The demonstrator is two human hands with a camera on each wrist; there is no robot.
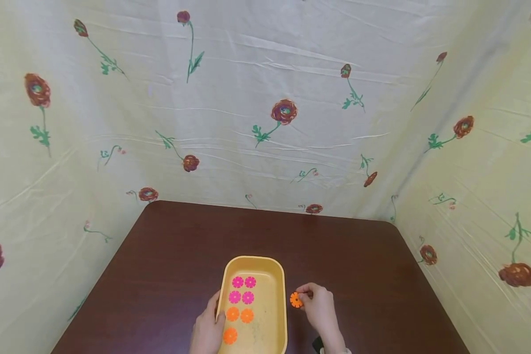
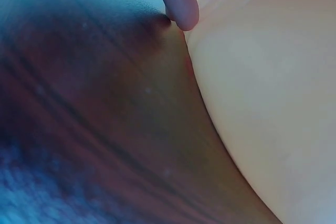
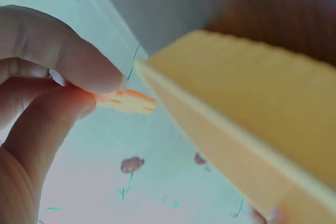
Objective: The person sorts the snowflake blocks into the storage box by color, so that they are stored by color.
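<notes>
A yellow tray (image 1: pixel 280 295) lies on the dark brown table (image 1: pixel 168 275) near its front edge. Inside it lie several flat flower-shaped discs: pink discs (image 1: pixel 243 289) at the far end and orange discs (image 1: pixel 239 315) nearer me. My left hand (image 1: pixel 207 330) grips the tray's left rim, thumb over the edge; the left wrist view shows a fingertip (image 2: pixel 180 1) against the tray wall (image 2: pixel 262 103). My right hand (image 1: pixel 319 307) is just right of the tray and pinches another orange disc (image 1: pixel 296 300); in the right wrist view this disc (image 3: pixel 127 101) shows edge-on beside the tray wall (image 3: pixel 236 129).
A cream cloth with red flowers (image 1: pixel 265 108) hangs behind and on both sides of the table. The table's far edge (image 1: pixel 265 209) meets the cloth. A small dark object (image 1: pixel 317 343) lies by my right wrist.
</notes>
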